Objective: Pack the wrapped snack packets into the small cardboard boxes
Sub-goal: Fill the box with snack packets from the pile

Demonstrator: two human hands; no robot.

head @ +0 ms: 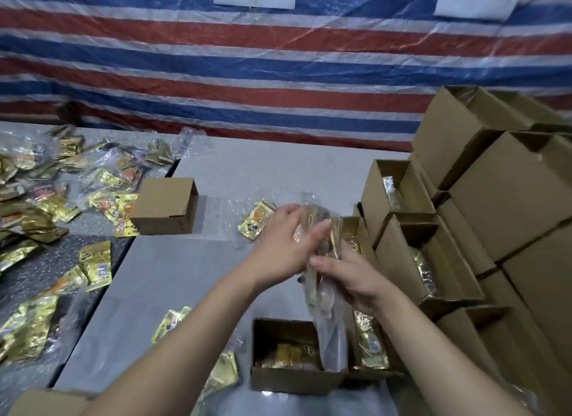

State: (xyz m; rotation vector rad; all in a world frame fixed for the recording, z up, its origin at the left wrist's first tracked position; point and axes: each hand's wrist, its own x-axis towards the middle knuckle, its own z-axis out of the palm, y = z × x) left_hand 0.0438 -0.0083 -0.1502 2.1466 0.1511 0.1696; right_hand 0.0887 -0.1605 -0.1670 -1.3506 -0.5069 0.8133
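Note:
Both my hands hold a clear plastic bag of gold snack packets point(322, 291) upright over an open small cardboard box point(288, 381) at the front of the grey table. My left hand point(281, 245) grips the bag's upper left side. My right hand point(349, 276) grips it from the right, thumb across the front. The bag's lower end dips into the box, where a gold packet point(288, 355) lies. Another gold packet point(257, 219) lies on the table behind my left hand.
A closed small box point(165, 206) sits at centre left. Several loose gold packets point(62, 199) cover the dark table on the left. Stacked open boxes point(464, 217) holding packets rise on the right. A striped tarp point(247, 59) hangs behind.

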